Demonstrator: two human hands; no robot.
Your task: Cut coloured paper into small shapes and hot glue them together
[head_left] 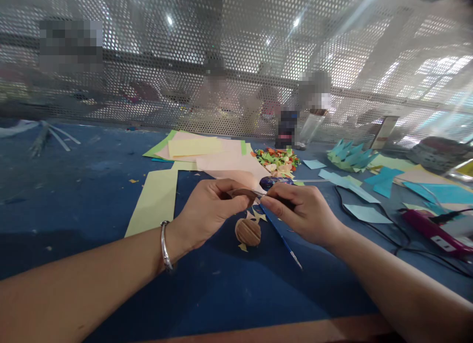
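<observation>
Brown piece (244, 191), just one, is pinched by the left hand (207, 207); the right hand (308, 212) grips one slim tool (260, 194).

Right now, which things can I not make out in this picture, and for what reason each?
All in the head view:
- Brown piece: partly covered by the left hand.
- Tool: its grip is mostly hidden by the right hand; type unclear.
- Scraps: too small and heaped to count.
- Behind the screen: blurred, broken up by its mesh.
- Yellow thing: cut off by the right edge.
</observation>
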